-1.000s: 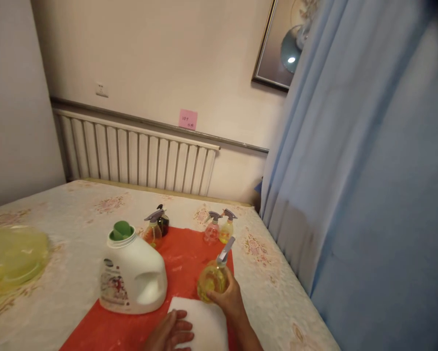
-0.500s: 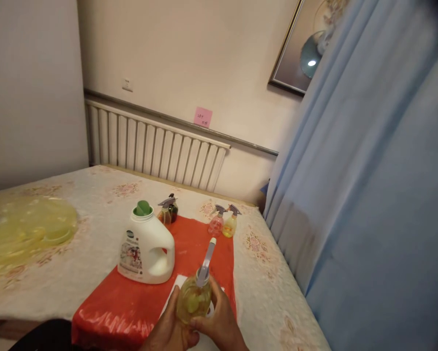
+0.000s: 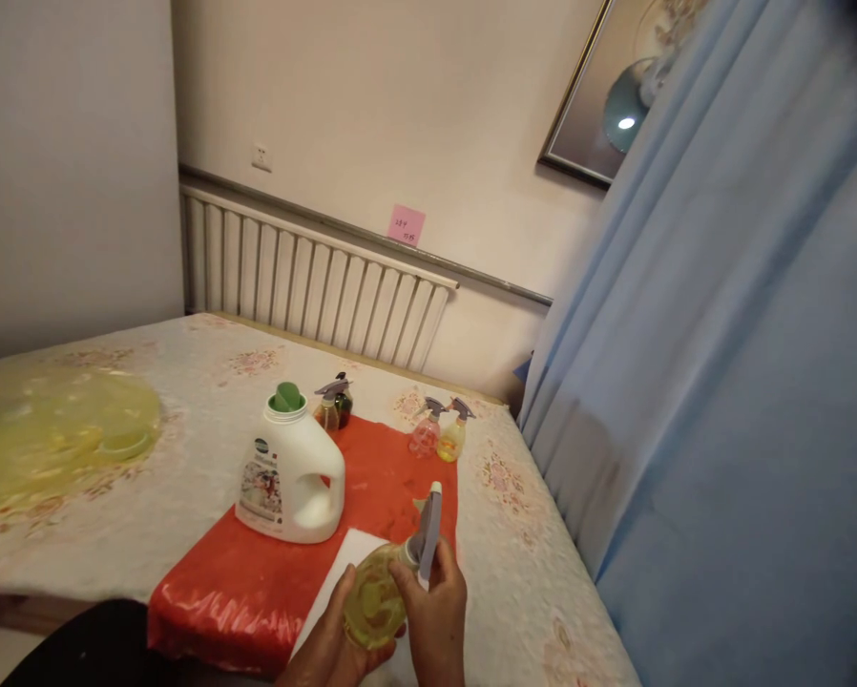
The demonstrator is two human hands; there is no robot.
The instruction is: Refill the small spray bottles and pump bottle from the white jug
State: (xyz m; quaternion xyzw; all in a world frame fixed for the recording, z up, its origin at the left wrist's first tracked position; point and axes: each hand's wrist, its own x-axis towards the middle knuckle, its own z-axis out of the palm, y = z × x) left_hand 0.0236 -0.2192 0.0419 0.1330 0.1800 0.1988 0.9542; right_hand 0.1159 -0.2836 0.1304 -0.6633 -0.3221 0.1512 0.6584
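While our left hand (image 3: pixel 332 644) cups the round, clear yellow plastic spray bottle (image 3: pixel 372 603) at the table's near edge, our right hand (image 3: pixel 435 615) closes round its grey trigger neck (image 3: pixel 425 534), likely the surest hold on a light, slippery, squeezable body.

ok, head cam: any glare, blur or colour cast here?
Head view: warm dim cast overall; a lamp glares off the framed picture; the curtain is soft at right, the top-right corner dark; the spray bottle in both hands is slightly blurred; straight lines lean from the wide lens.
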